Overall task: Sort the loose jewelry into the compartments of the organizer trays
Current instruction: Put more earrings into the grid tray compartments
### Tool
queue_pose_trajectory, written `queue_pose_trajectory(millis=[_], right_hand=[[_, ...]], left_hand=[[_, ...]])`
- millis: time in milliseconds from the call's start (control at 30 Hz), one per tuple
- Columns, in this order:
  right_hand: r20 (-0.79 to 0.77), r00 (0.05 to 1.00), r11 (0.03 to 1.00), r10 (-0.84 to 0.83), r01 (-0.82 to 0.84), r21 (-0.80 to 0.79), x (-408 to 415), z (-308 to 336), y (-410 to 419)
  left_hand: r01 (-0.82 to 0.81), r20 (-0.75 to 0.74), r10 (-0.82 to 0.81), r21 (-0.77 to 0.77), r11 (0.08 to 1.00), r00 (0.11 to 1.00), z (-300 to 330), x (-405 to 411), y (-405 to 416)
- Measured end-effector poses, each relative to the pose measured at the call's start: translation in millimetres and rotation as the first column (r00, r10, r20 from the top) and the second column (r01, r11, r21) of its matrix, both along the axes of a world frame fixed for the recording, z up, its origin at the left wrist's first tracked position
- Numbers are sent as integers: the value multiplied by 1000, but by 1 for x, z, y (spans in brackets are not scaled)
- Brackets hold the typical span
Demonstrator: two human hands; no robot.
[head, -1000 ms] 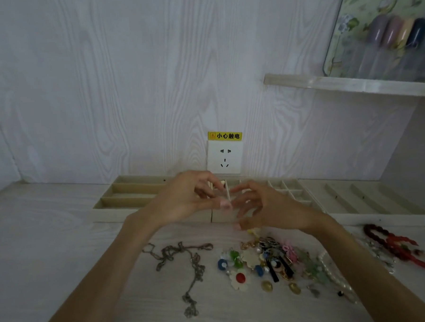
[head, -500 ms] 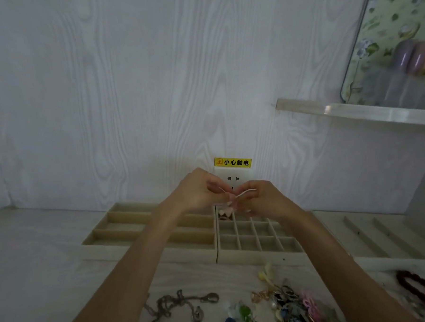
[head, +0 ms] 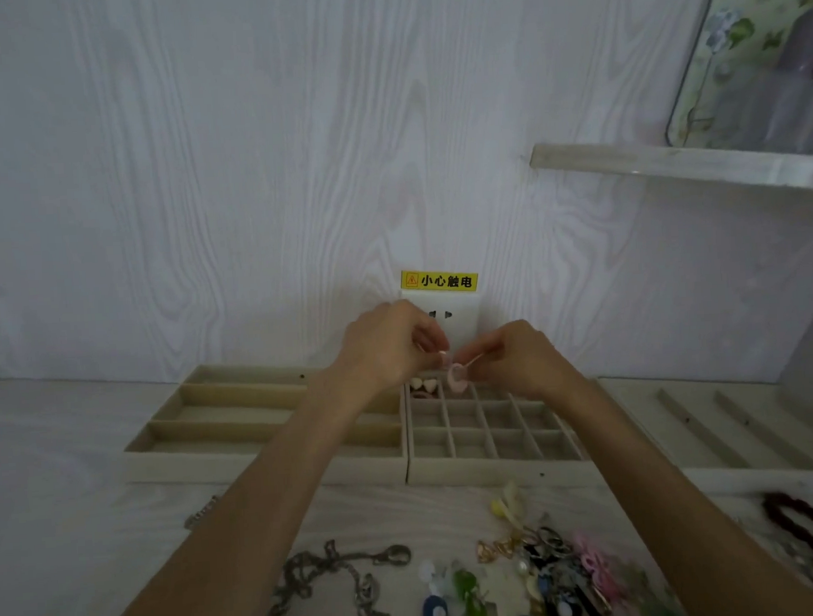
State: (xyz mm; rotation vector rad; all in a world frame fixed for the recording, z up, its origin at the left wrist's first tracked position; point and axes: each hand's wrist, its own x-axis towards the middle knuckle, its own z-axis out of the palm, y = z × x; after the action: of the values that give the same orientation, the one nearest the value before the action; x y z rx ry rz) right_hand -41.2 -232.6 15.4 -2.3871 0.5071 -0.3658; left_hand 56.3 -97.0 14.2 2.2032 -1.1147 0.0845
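A: How many beige compartment trays (head: 270,435) lie below the hands?

B: Three in a row. Both hands are raised over the middle grid tray (head: 491,437), forearms stretched forward. The left hand (head: 387,344) and right hand (head: 520,356) together pinch one small pink ring-shaped earring (head: 456,376) between fingertips.

A: And the loose pieces?

B: A heap of colourful jewelry (head: 527,579) and one grey metal chain (head: 334,584) lie nearer the person, beneath the forearms.

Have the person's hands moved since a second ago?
Yes. Both hands, left hand and right hand, went away from the body: earlier over the grid tray's near edge, now over its far rows, by the wall socket.
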Motion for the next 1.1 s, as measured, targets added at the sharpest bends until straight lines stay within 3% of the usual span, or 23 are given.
queue_pose_trajectory(millis=[133, 267, 467, 600, 767, 1100], right_hand=[[27, 999, 999, -38, 39, -19, 0, -7, -3], [25, 999, 1000, -22, 22, 0, 3, -17, -6], [-17, 999, 993, -28, 26, -112, 9, -27, -4], [-17, 998, 978, -60, 55, -202, 9, -24, -6], [-14, 999, 996, -44, 42, -78, 2, -17, -17], [-88, 996, 992, 12, -23, -127, 0, -22, -17]], left_hand=[[-54, 220, 32, 91, 994, 975, -2, -6, -7], [-48, 271, 11, 129, 991, 963, -7, -4, -10], [-23, 365, -65, 230, 973, 929, -8, -6, -15], [-30, 385, -71, 252, 967, 920, -10, -5, -16], [-14, 350, -76, 248, 969, 934, -15, -5, -18], [-32, 407, -85, 272, 962, 909, -18, -8, -22]])
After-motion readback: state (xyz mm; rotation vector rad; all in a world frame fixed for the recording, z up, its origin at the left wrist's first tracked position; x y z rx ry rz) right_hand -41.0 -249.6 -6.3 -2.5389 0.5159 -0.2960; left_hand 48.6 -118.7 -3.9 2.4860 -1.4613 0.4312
